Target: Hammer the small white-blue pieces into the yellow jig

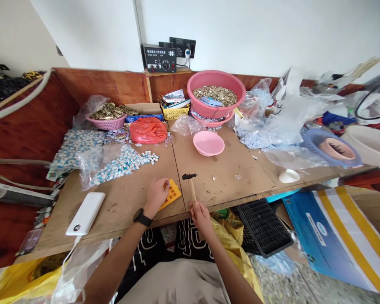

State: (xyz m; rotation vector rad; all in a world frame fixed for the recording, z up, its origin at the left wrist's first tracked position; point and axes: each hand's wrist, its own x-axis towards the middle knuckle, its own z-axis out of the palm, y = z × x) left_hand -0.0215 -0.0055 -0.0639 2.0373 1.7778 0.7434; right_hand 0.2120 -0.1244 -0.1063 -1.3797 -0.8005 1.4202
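My right hand (201, 217) is wrapped round the wooden handle of a hammer (193, 190) at the table's front edge. Its black head points up and away from me, just above the tabletop. A yellow plastic plate with square holes (172, 195) lies to the left of the hammer. My left hand (157, 194), with a black watch at the wrist, rests over the plate's left side. Its fingers are curled together there, and what they hold, if anything, is hidden. Small blue-and-white pieces (120, 162) lie heaped beyond that hand, partly spilling from a clear bag.
A small pink bowl (209, 143) stands mid-table. Behind it is a large pink basin (192, 90) of brass-coloured parts. A red bag (148, 130) and a pink basket (109, 123) stand back left. A white power bank (86, 213) lies front left, its cable hanging over the edge.
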